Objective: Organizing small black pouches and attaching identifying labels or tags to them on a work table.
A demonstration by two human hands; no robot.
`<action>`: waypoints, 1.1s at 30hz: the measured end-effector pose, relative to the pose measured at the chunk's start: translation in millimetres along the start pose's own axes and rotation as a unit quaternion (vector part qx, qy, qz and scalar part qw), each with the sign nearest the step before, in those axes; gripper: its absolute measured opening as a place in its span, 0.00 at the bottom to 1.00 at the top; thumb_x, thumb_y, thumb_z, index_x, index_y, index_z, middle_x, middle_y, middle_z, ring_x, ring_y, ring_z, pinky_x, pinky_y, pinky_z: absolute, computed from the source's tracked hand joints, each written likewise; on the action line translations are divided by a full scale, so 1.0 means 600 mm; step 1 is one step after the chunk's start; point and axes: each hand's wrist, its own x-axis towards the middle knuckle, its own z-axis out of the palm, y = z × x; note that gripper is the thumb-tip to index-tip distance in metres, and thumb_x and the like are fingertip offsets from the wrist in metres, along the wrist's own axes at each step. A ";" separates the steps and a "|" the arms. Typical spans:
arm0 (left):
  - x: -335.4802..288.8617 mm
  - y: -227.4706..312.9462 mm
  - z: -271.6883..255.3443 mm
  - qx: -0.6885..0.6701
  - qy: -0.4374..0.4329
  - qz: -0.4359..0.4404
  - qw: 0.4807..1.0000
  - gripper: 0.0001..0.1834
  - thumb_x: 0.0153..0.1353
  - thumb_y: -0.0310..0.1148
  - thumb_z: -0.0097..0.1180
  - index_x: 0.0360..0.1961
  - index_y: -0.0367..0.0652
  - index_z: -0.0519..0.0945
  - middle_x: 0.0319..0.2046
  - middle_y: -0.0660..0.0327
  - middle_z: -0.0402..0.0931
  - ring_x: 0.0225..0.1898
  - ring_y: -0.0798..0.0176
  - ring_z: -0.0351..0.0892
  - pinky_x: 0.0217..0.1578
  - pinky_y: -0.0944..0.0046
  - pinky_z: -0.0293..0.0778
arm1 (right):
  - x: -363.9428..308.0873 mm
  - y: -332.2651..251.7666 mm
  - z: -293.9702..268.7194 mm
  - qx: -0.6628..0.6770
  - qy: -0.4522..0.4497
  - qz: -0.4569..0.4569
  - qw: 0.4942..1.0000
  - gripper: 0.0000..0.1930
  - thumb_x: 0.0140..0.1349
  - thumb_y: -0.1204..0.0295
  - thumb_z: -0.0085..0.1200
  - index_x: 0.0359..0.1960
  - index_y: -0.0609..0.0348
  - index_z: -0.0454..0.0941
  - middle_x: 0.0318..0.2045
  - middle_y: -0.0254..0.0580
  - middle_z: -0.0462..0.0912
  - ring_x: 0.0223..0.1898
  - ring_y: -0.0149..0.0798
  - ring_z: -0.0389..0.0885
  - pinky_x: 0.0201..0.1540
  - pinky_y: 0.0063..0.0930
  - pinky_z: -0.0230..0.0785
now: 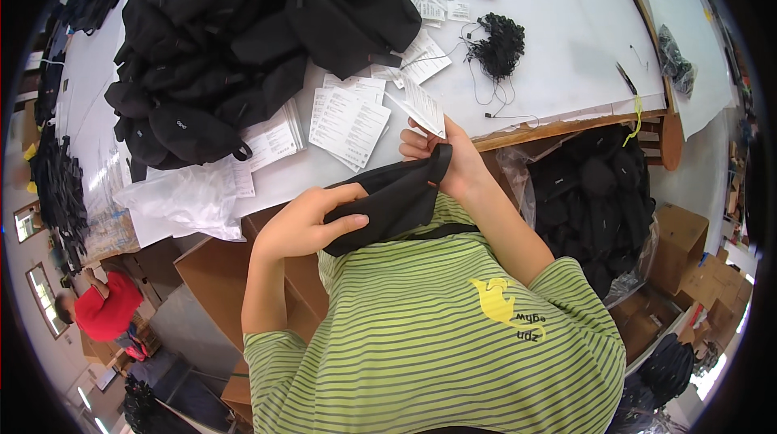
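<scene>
A black fabric bag (394,201) is held up in front of my chest, just off the table's near edge. My left hand (312,222) is closed on its left end, with the thumb on top of the cloth. My right hand (453,160) pinches a folded white printed tag (424,109) beside the bag's right end, where a small orange tab shows. Whether those fingers also grip the bag is hidden. Beyond my hands, loose printed sheets (350,125) lie in overlapping stacks on the white table. A tangle of black strings (496,47) lies to their right.
A big heap of black bags (243,38) covers the table's left. Clear plastic (190,199) lies at the near edge. Below right, a plastic-lined container holds more black bags (595,191). A pen (626,78) lies far right. A person in red (105,309) is at lower left.
</scene>
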 end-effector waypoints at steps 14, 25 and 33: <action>0.101 0.058 0.046 0.310 0.178 0.217 0.908 0.09 0.50 0.25 0.61 0.34 0.39 0.78 0.62 0.57 0.63 0.52 0.50 0.70 0.52 0.53 0.66 | -0.109 -0.087 0.107 -0.913 0.068 -0.115 0.385 0.10 0.56 0.63 0.60 0.29 0.57 0.82 0.19 0.38 0.70 0.24 0.36 0.71 0.30 0.26 0.63; 0.300 0.036 -0.023 0.123 0.051 0.130 0.982 0.11 0.58 0.33 0.57 0.42 0.44 0.79 0.36 0.59 0.79 0.43 0.54 0.74 0.47 0.60 0.68 | -0.173 -0.094 0.049 -0.892 0.017 -0.059 0.449 0.19 0.49 0.55 0.65 0.31 0.60 0.82 0.27 0.40 0.72 0.34 0.44 0.75 0.36 0.34 0.67; 0.486 -0.019 -0.111 0.496 0.364 0.192 0.764 0.08 0.56 0.31 0.57 0.37 0.42 0.82 0.41 0.60 0.77 0.45 0.56 0.73 0.51 0.51 0.61 | -0.190 -0.101 0.089 -0.917 0.063 -0.211 0.332 0.15 0.44 0.59 0.67 0.23 0.59 0.82 0.23 0.35 0.68 0.29 0.39 0.71 0.30 0.30 0.65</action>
